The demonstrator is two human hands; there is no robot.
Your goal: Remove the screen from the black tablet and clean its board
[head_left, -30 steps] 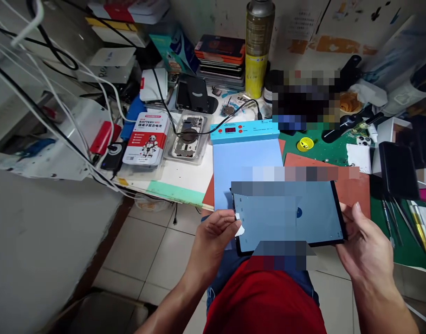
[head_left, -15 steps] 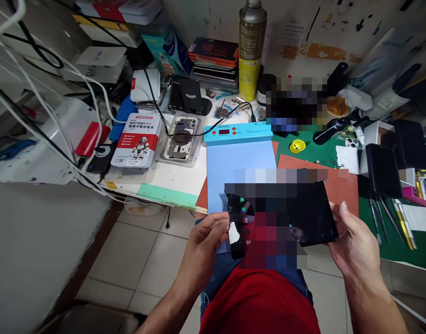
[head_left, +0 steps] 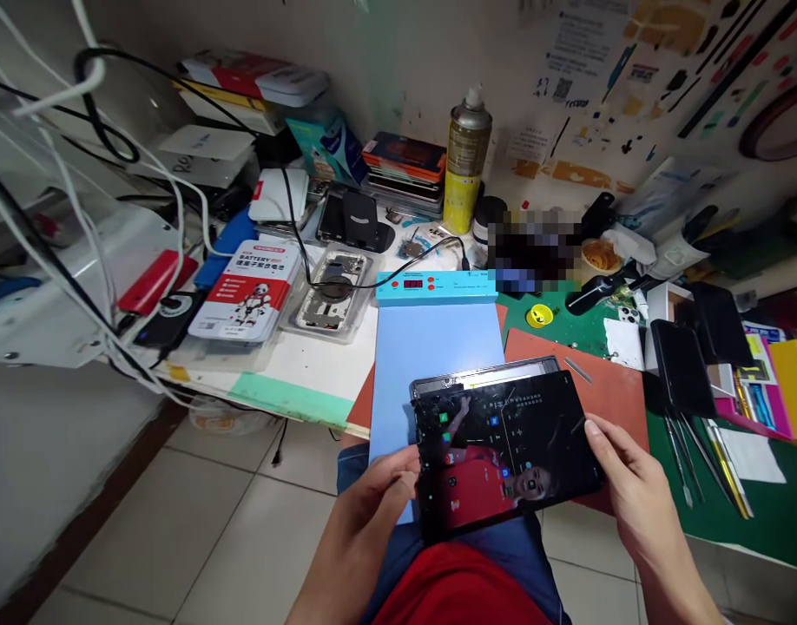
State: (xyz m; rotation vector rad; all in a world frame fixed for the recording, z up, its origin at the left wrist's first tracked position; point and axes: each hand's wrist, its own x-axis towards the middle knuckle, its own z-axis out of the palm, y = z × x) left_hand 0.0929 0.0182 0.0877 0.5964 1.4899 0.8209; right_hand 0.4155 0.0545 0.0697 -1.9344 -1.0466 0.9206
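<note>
Right over the worktop's (head_left: 337, 363) front edge, right hand (head_left: 636, 473) had thumb and fingers clamped on the lit tablet (head_left: 548, 434), left hand (head_left: 369, 503) bunched at its left edge, couldn't tell if gripping.

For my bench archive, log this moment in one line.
tablet: screen showing icons; left hand: at tablet's left edge; right hand: holding tablet's right edge; blue pad: partly covered

Phone parts and cans on a crowded tabletop (head_left: 346, 369)
A red-and-white battery box (head_left: 248, 291) lies just beside an opened phone (head_left: 328, 305); behind, a spray can (head_left: 467, 165) stands upright. At right, a yellow cup (head_left: 540, 315) and a gold-coloured tool (head_left: 729, 473) rest on a green mat (head_left: 691, 525).
</note>
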